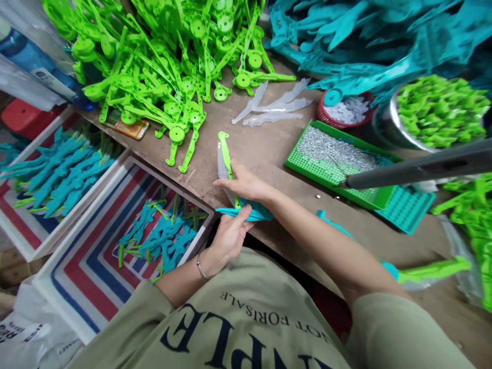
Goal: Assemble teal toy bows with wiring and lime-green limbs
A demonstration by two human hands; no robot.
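The left hand gripped the teal part at the table edge, seemingly to steady it, while the right hand held the green strip just beyond. Farther off, a tray held metal bits, probably for easy reach.

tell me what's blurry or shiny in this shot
Head view: teal pile at upper right looks smeared; silver bits glitter in the light; left hand and right hand come out fairly clear; outer edges look stretched.
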